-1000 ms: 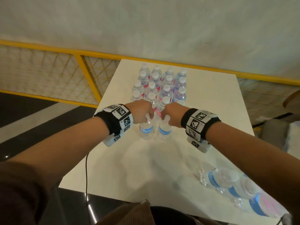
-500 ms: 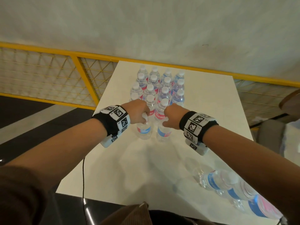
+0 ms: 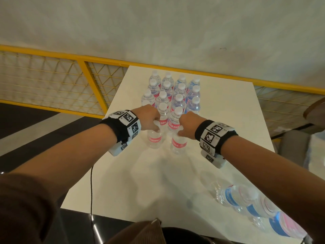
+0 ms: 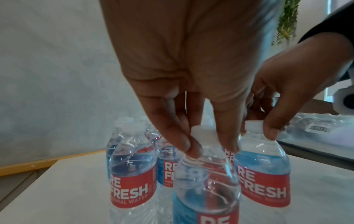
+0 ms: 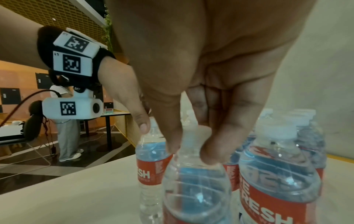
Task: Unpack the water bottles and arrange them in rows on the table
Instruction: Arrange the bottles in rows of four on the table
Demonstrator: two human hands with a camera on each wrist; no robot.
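Two clear water bottles with red labels stand upright side by side on the white table (image 3: 123,173), just in front of several rows of the same bottles (image 3: 175,92). My left hand (image 3: 151,120) pinches the white cap of the left bottle (image 3: 155,139), fingertips (image 4: 191,147) around the cap (image 4: 203,134). My right hand (image 3: 184,126) pinches the neck of the right bottle (image 3: 178,143); the right wrist view shows the fingertips (image 5: 210,153) curled around it (image 5: 195,189). Both bottles rest on the table.
More bottles in torn plastic wrap (image 3: 255,206) lie on their sides at the table's near right corner. A yellow mesh railing (image 3: 52,81) runs behind and left of the table. A black cable (image 3: 91,187) hangs off the near left edge.
Both hands have carried their bottles a little farther forward, up against the standing rows. The labels now show red instead of blue.
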